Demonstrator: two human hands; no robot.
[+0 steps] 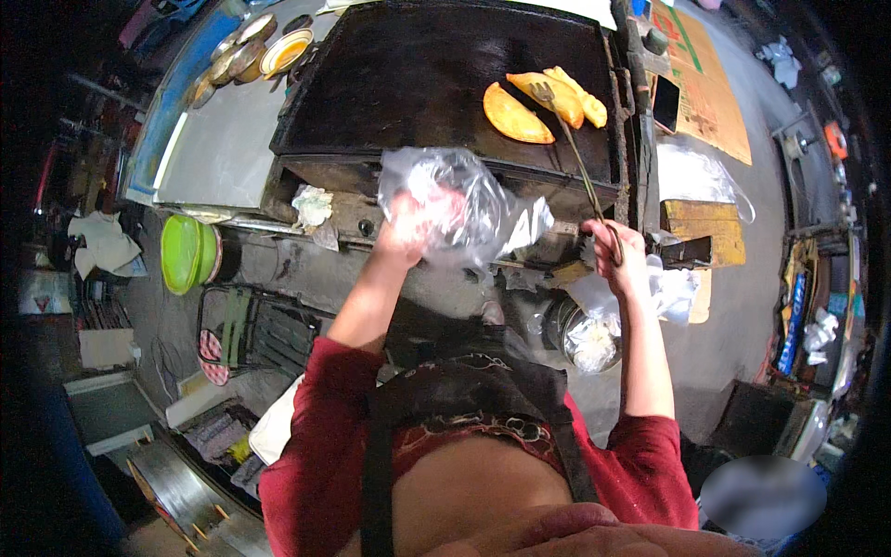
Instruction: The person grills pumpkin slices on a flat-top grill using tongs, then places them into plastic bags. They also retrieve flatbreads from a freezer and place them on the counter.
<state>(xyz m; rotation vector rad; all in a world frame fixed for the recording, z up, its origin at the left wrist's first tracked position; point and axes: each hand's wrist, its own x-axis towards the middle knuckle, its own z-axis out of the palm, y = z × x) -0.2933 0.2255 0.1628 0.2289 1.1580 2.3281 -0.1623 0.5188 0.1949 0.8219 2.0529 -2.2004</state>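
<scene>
My left hand is inside or behind a clear plastic bag, held before the front edge of a dark flat griddle. My right hand grips the looped handle of a long metal fork. The fork's tines rest on or just over the middle one of several golden folded pastries at the griddle's right side. Another half-moon pastry lies to the left of them. How my left fingers sit under the plastic is partly hidden by glare.
Left of the griddle, a grey worktop bears metal containers and a bowl with orange-yellow contents. A phone and cardboard lie to the right. Below are a folding chair, a green basin and a lined bin.
</scene>
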